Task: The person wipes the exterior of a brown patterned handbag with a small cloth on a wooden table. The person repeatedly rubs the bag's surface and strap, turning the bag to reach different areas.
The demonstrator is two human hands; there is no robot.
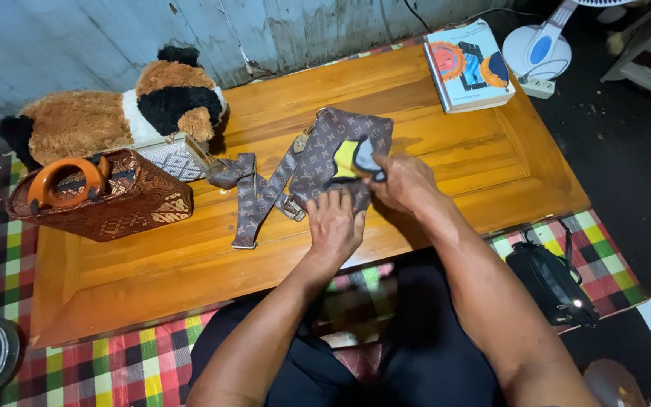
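A small brown patterned shoulder bag (334,143) lies on the wooden table (190,264), its wide strap (254,197) zigzagging out to the left. My left hand (334,224) presses flat on the bag's near edge. My right hand (401,181) grips a yellow and dark cloth-like item (356,160) held against the bag's top.
A brown batik handbag with an orange ring handle (96,196) and a small silver clutch (175,154) sit at the left, a plush toy (114,113) behind them. A book (467,66) lies far right. A black bag (555,283) rests on the checked mat.
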